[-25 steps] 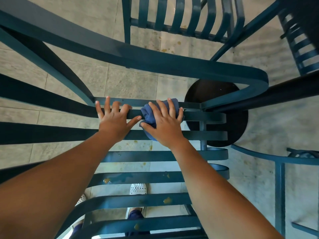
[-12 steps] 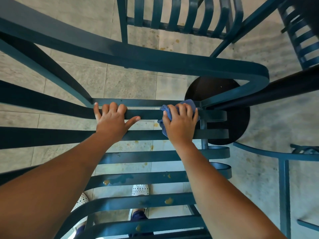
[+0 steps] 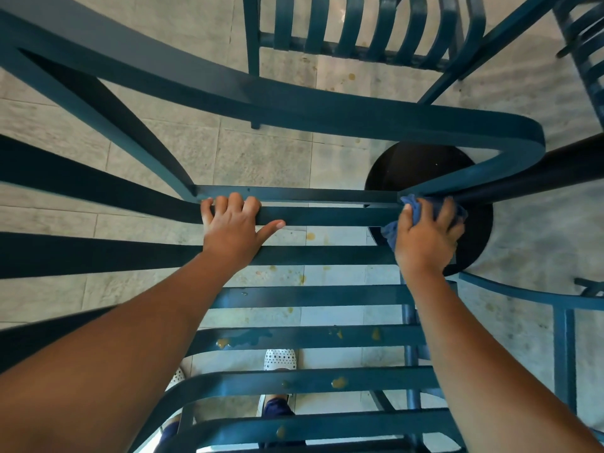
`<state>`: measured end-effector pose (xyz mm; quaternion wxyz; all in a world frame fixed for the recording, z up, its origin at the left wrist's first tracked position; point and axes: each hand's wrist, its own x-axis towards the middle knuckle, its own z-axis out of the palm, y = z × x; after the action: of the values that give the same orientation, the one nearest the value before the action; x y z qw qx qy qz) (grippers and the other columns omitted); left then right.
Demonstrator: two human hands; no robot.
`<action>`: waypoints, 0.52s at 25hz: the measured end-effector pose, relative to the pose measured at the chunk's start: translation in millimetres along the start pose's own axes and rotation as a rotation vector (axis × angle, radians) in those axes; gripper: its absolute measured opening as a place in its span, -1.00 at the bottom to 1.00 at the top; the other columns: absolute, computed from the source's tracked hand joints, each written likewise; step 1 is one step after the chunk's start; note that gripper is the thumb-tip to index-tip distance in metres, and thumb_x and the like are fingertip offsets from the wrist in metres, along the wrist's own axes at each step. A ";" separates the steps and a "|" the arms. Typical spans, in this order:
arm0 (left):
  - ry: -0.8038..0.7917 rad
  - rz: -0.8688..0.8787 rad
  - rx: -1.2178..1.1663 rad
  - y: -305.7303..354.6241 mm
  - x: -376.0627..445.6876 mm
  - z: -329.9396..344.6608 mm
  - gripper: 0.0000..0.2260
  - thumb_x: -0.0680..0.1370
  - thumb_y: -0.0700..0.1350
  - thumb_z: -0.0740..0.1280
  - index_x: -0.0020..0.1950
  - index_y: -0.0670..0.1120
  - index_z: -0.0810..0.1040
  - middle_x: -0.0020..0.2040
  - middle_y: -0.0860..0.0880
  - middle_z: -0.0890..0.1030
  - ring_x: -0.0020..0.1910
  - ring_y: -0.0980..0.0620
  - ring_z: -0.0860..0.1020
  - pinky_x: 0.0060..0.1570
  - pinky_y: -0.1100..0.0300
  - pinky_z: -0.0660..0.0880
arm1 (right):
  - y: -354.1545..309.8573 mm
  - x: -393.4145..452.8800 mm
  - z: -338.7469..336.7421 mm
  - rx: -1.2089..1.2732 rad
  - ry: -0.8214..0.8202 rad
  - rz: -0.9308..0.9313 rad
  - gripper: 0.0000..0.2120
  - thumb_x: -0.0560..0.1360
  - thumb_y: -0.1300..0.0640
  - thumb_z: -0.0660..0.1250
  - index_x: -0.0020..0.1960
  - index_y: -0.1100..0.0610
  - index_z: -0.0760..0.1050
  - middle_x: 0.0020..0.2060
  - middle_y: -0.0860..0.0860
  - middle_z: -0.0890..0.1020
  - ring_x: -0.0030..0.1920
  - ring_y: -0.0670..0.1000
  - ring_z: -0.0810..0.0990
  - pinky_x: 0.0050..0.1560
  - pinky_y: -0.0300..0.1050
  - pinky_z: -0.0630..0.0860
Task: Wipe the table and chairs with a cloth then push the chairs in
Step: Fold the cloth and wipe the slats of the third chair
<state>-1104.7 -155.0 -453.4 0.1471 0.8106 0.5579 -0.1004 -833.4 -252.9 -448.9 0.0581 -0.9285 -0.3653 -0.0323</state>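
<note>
I look down through a teal slatted metal chair (image 3: 320, 299). My left hand (image 3: 233, 228) grips one of its upper slats, fingers curled over the bar and thumb stretched to the right along it. My right hand (image 3: 425, 240) holds a blue cloth (image 3: 416, 207) against the right end of the same slat, where it meets the curved frame. The cloth is mostly hidden under my fingers. Several yellowish spots mark the lower slats (image 3: 340, 382).
A black round table base (image 3: 425, 165) with its dark post stands on the tiled floor just past my right hand. Another teal chair (image 3: 359, 27) is at the top, more chair parts at the right edge (image 3: 562, 338). My spotted shoes (image 3: 280, 359) show below.
My right hand has slid the cloth to the right along the slat, from beside my left hand to the slat's right end. My left hand has kept its grip.
</note>
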 end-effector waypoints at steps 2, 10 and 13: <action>0.022 0.010 0.006 -0.1 -0.5 0.8 -0.37 0.44 0.40 -0.09 0.09 -0.09 0.42 0.01 -0.09 0.43 0.08 -0.13 0.37 0.32 -0.11 0.12 | 10.1 6.2 -3.3 0.024 0.021 0.036 -0.52 0.57 -0.10 0.00 0.17 0.19 0.52 0.24 0.32 0.44 0.07 0.39 0.45 -0.04 0.10 0.41; -0.059 0.218 0.035 -15.8 -11.9 -3.2 -0.23 0.45 0.37 -0.25 0.53 -0.05 -0.24 0.56 -0.01 -0.10 0.51 -0.02 -0.23 0.42 -0.08 -0.32 | 14.3 1.8 -28.6 -0.005 0.099 -0.143 -0.64 0.52 0.03 0.12 0.03 0.25 0.57 -0.18 0.28 0.58 -0.28 0.27 0.55 -0.29 -0.08 0.38; -0.108 0.290 0.036 -25.2 -18.6 -9.6 -0.20 0.39 0.45 -0.35 0.43 -0.05 -0.41 0.52 -0.01 -0.30 0.48 -0.02 -0.34 0.40 -0.03 -0.36 | -3.9 -34.2 -49.1 0.059 -0.067 -0.259 -0.62 0.57 -0.04 0.09 0.08 0.17 0.57 -0.10 0.19 0.62 -0.15 0.25 0.56 -0.20 -0.08 0.35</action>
<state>-1135.0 -159.5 -441.5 0.1752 0.8786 0.4243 -0.1317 -861.9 -279.6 -403.4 0.0686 -0.8721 -0.4845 0.0023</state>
